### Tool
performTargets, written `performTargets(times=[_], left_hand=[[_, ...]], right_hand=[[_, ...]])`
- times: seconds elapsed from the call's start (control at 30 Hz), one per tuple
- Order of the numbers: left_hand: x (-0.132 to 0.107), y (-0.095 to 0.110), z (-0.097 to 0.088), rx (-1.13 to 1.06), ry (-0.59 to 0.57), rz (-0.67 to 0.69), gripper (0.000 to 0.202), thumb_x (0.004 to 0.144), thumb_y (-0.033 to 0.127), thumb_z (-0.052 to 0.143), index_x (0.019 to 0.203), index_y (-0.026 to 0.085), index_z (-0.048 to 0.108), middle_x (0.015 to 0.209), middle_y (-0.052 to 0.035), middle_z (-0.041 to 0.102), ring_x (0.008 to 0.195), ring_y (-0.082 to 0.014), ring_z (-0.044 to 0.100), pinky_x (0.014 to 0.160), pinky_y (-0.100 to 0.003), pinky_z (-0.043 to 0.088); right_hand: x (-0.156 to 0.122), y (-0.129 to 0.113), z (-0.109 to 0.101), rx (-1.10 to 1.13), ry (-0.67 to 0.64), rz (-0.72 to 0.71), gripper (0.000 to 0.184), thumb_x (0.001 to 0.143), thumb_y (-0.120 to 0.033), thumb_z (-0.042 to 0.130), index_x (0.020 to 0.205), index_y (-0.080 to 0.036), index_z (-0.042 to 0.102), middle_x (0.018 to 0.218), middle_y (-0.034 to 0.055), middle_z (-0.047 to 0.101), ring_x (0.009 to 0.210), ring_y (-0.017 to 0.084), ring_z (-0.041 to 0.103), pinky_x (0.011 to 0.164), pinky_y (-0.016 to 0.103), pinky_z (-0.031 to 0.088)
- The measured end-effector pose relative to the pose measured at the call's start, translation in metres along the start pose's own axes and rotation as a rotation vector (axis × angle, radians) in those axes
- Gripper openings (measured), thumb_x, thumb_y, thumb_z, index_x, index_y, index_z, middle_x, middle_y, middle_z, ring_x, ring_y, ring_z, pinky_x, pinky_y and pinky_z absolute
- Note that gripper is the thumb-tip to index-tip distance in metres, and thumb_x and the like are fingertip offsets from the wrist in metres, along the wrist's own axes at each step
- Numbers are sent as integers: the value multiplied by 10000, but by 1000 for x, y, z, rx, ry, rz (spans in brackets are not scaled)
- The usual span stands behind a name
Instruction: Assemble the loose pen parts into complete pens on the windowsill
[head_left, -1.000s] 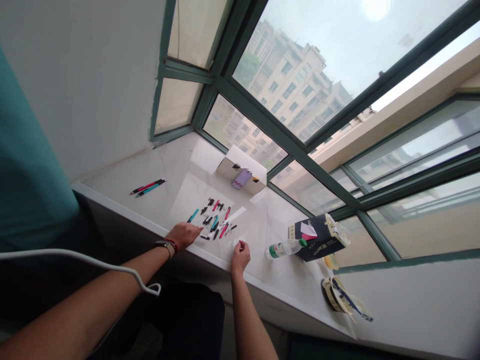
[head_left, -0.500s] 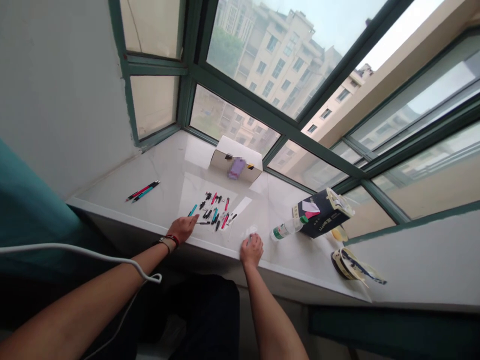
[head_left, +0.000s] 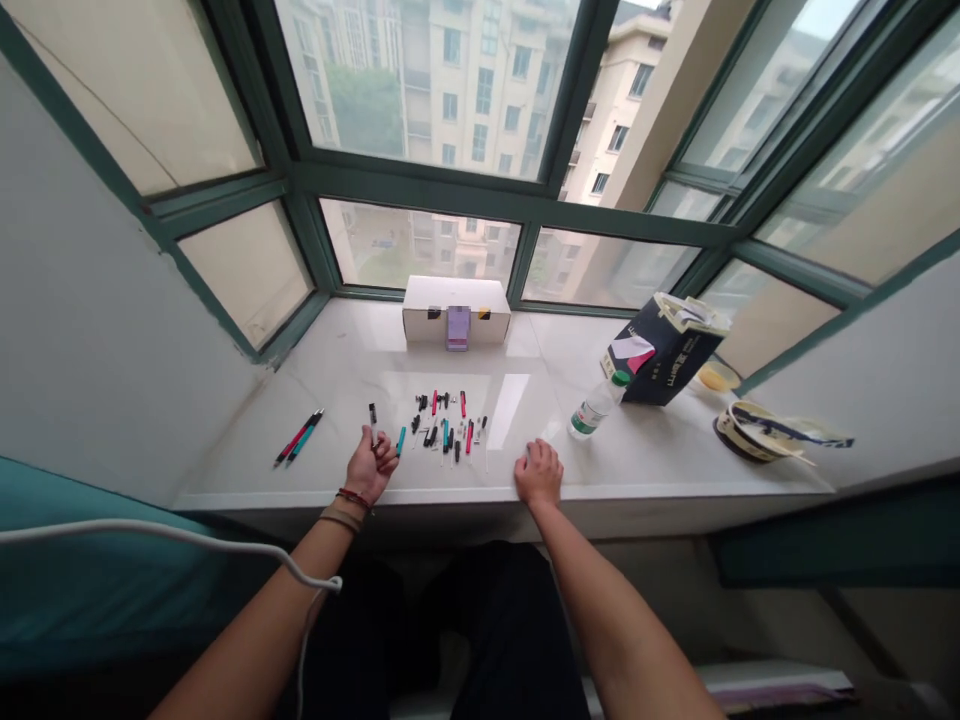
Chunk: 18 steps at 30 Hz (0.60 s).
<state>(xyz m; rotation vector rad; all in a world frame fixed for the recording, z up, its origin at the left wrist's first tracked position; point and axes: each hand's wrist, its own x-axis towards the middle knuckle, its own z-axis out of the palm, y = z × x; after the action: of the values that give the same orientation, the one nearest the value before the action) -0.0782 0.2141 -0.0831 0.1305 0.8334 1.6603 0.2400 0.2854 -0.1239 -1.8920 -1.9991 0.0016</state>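
Note:
My left hand [head_left: 369, 468] is closed, palm partly up, on a dark and clear pen barrel [head_left: 373, 412] whose black end points away from me. Just right of its fingers lies a turquoise pen barrel [head_left: 401, 440]. Farther right, pen parts are spread on the white sill, among them a red barrel [head_left: 469, 436], a turquoise barrel [head_left: 445, 435] and several small black pieces. My right hand [head_left: 539, 472] rests near the sill's front edge with curled fingers; what they hold, if anything, is hidden.
Whole-looking pens [head_left: 300, 438] lie to the left. A white box [head_left: 487, 325] with a purple item [head_left: 457, 328] in front stands by the window. To the right are a bottle [head_left: 592, 408], a dark carton [head_left: 664, 350] and a bowl [head_left: 742, 435]. A white cable [head_left: 225, 545] crosses my left arm.
My left hand has turned palm-up and lifted the pen barrel away from the scattered parts. My right hand stays curled on the sill. The head view has rotated and shifted.

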Motion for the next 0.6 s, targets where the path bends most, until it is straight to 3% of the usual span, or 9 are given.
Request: performTargets(times=[0.1, 0.23, 0.4, 0.6], left_hand=[[4, 6, -6, 107, 45, 36, 325, 937, 466, 496, 765, 190, 479, 510, 92, 313, 369, -45, 265, 338, -154, 194], [13, 10, -10, 406, 176, 50, 314, 927, 431, 493, 720, 205, 423, 489, 106, 266, 355, -44, 224, 339, -156, 172], [22, 16, -15, 657, 241, 75, 226, 815, 392, 543, 723, 199, 468, 495, 90, 342, 356, -48, 253, 341, -172, 168], [28, 51, -37, 1035, 419, 276, 167, 755, 326, 437, 860, 208, 490, 606, 38, 499, 444, -97, 425, 417, -209, 305]], right_hand=[[0, -1, -1, 9, 3, 1, 297, 858, -229, 471, 1119, -193, 608, 1328, 124, 538, 1235, 266, 429, 974, 376, 348], [0, -1, -1, 18, -1, 8, 306, 859, -231, 476, 1130, -187, 609, 1332, 132, 535, 1241, 269, 420, 974, 378, 346], [-1, 0, 0, 19, -7, 12, 304, 863, -235, 475, 1132, -187, 609, 1338, 126, 532, 1248, 270, 411, 974, 378, 343], [-1, -1, -2, 25, -12, 21, 306, 867, -233, 477, 1139, -185, 609, 1345, 128, 529, 1252, 271, 404, 981, 378, 336]])
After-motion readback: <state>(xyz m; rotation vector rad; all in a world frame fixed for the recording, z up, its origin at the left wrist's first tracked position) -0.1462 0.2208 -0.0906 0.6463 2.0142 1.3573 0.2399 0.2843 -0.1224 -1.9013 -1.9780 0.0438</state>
